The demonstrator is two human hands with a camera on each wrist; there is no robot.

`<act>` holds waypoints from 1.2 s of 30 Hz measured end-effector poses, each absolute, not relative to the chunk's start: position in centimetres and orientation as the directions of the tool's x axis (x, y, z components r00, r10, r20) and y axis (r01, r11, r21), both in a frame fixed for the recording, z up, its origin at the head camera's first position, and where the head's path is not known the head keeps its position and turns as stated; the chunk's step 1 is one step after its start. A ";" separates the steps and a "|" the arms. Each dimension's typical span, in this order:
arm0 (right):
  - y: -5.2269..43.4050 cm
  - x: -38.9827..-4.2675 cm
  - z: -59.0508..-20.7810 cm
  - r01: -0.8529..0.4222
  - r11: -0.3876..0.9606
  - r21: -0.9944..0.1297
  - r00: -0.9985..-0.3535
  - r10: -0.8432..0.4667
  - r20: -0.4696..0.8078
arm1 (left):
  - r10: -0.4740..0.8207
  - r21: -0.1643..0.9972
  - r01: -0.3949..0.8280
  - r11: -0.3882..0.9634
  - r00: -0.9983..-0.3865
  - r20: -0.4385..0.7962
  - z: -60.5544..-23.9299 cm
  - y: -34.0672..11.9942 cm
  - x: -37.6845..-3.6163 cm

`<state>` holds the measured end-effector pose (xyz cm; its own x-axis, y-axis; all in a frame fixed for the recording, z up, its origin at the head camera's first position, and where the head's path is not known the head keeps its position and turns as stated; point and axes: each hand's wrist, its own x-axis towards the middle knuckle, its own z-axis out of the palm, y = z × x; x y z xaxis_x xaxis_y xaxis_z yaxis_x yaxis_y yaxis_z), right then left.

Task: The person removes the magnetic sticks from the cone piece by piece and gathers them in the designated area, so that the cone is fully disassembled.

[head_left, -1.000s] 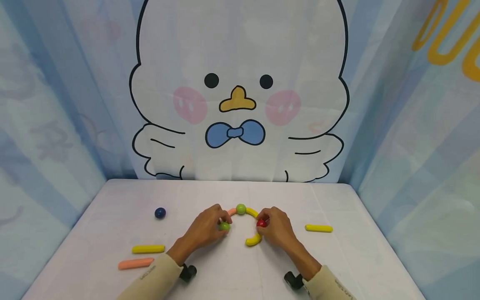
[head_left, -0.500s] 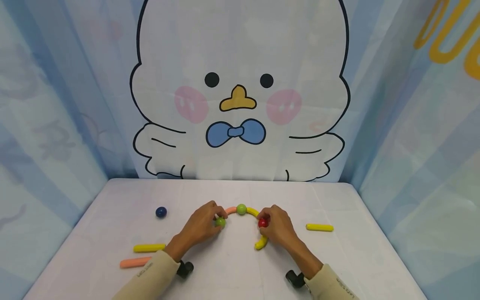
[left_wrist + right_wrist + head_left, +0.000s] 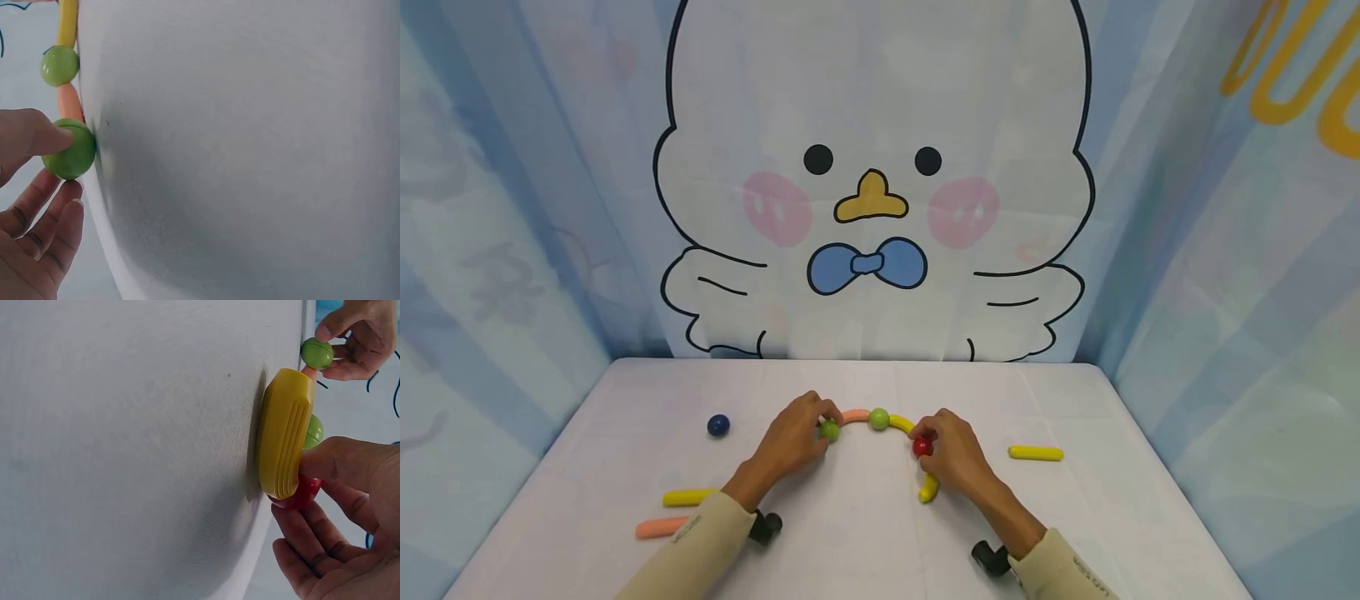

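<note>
A curved chain of balls and rods lies mid-table. At its left end my left hand (image 3: 795,432) pinches a green ball (image 3: 74,156) between thumb and fingers. An orange rod (image 3: 854,416) links that ball to a second green ball (image 3: 878,419) at the chain's far point. From there a curved yellow rod (image 3: 901,423) leads to a red ball (image 3: 922,447), which my right hand (image 3: 955,450) grips. Another yellow curved rod (image 3: 284,431) extends from the red ball toward the near side; the right thumb lies against its end in the right wrist view.
To the left lie a navy ball (image 3: 718,425), a yellow rod (image 3: 688,497) and an orange rod (image 3: 660,527), both rods partly behind the left sleeve. Another yellow rod (image 3: 1036,453) is at the right. A printed cloth (image 3: 872,317) hangs behind the table (image 3: 850,533).
My left hand has moved left and away with the green ball, and the orange rod swung outward with it. Below the red ball, the near yellow rod turned from pointing left to pointing nearward.
</note>
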<state>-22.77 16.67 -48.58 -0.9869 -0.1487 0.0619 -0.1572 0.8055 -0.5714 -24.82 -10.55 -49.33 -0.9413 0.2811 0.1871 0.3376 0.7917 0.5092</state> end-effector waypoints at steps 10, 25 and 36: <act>16.8 -22.3 -48.5 -0.175 0.785 -0.594 -0.984 -0.148 0.095 | 0.258 0.475 0.336 0.813 -0.940 0.224 -49.7 -10.2 -25.0; 18.2 -20.5 -48.8 -0.045 0.713 -0.700 -0.997 0.006 0.071 | 0.346 0.473 0.476 0.741 -0.875 0.339 -49.4 -4.9 -24.2; 18.9 -19.5 -49.0 0.024 0.677 -0.736 -1.000 0.025 -0.010 | 0.484 0.533 0.554 0.639 -0.829 0.281 -49.6 -1.6 -24.4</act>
<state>-19.54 18.92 -48.99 -0.9996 0.0251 -0.0096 0.0240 0.6766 -0.7359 -24.40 -1.58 -49.64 -0.8286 0.4844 0.2808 0.5543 0.6394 0.5329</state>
